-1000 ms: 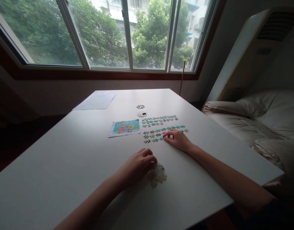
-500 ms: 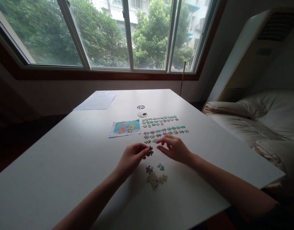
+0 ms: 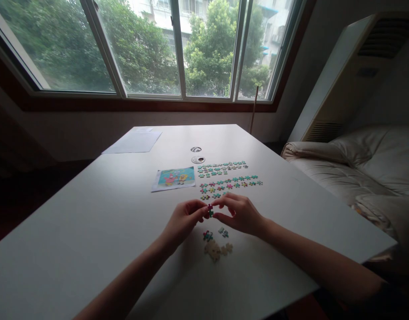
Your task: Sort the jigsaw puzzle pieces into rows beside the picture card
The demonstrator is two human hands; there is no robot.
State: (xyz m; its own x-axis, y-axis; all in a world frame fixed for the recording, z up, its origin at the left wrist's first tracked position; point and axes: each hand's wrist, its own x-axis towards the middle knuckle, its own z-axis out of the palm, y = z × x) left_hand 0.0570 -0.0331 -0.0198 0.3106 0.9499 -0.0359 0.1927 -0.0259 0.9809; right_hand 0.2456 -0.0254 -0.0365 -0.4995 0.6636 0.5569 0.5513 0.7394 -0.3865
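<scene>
My left hand (image 3: 188,212) pinches a small red and green jigsaw piece (image 3: 210,210) between thumb and fingertips, just above the table. From the other side, my right hand (image 3: 239,213) has its index fingertip at the piece's upper edge and its thumb at the lower edge. Close below the hands lie a few face-up jigsaw pieces (image 3: 207,235) and a small heap of pale, face-down pieces (image 3: 213,250). Beyond my fingers, several coloured jigsaw pieces (image 3: 230,186) are spread in rows, a few partly hidden by my right hand.
A printed cartoon picture (image 3: 174,178) lies left of the rows. Two round items (image 3: 198,159) sit behind it, and a paper sheet (image 3: 133,141) covers the white table's (image 3: 91,213) far left corner. A pale sofa (image 3: 351,164) stands right, and a window (image 3: 151,53) lies ahead.
My right hand has moved left and slightly down, from hovering beside the rows to the jigsaw piece. The left hand stays almost still with the piece.
</scene>
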